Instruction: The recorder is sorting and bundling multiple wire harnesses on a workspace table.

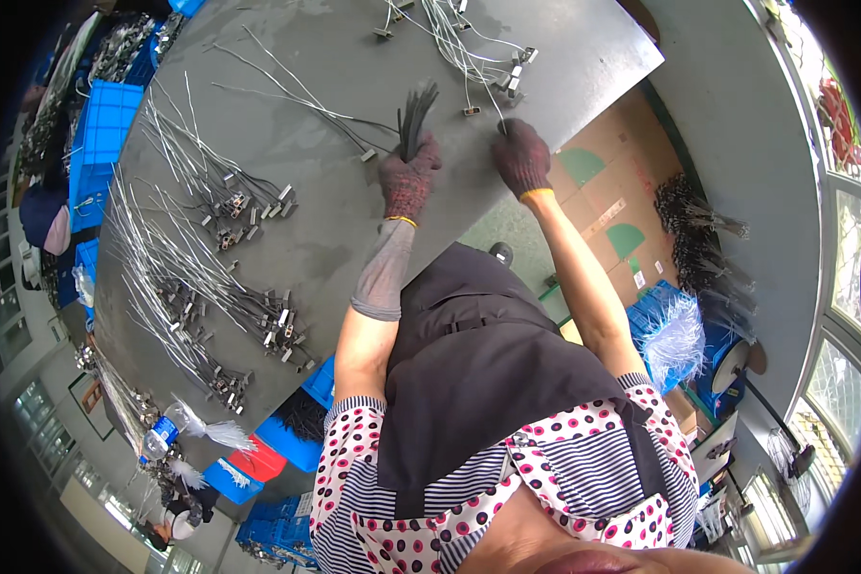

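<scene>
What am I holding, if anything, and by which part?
Your left hand grips a bundle of black strips by the end toward you. Your right hand appears to pinch a pale wire at its near end; blur hides the exact hold.

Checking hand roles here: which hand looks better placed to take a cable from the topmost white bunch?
Probably the right hand: it is nearer that white bunch, while the left hand grips black strips.

No wording can be read, since the blue label [165, 430] on the clear plastic bottle [153, 444] and the red marks [638, 171] and small white stickers [639, 279] on the flat brown cardboard [631, 134] are too small or blurred.
</scene>
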`<state>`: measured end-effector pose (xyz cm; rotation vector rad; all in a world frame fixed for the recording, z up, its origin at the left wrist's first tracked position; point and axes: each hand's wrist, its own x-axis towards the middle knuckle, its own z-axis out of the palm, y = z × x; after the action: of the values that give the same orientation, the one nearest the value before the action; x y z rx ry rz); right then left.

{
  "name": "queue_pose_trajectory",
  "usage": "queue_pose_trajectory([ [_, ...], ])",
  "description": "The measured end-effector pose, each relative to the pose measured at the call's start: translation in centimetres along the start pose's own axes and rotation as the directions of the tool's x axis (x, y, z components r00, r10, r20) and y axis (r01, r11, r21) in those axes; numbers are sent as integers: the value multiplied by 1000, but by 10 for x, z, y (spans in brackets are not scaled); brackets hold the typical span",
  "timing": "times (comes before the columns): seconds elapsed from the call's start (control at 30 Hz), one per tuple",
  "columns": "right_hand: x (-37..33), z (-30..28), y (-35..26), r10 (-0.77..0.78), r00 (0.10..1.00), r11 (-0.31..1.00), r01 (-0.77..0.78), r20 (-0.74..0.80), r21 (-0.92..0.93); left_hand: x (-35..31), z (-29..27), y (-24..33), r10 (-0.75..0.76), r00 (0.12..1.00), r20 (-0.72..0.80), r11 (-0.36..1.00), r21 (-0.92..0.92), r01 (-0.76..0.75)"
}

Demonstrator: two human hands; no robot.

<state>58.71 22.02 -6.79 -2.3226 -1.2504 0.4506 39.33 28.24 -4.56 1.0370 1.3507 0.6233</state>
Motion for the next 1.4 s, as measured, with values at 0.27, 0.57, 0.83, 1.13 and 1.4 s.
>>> queue_pose_trajectory([
  [0.27,-169,-56,62,157,966,791,-249,207,559,-18,83,-38,-306,897,318,849,-335,408],
  [0.57,-356,-114,147,596,679,562,-734,430,380,-11,83,-48,-118,868,482,706,-574,415],
  [0.83,-406,-98,208,580,761,583,-637,290,505,-9,61,12,-20,952,304,672,-701,238],
  [1.13,-350,-120,177,464,831,727,-555,307,404,-21,48,-13,56,953,297,735,-658,162],
  [1.4,-169,-70,72,274,918,746,-391,286,539,-60,70,-33,2,937,348,922,-364,133],
])
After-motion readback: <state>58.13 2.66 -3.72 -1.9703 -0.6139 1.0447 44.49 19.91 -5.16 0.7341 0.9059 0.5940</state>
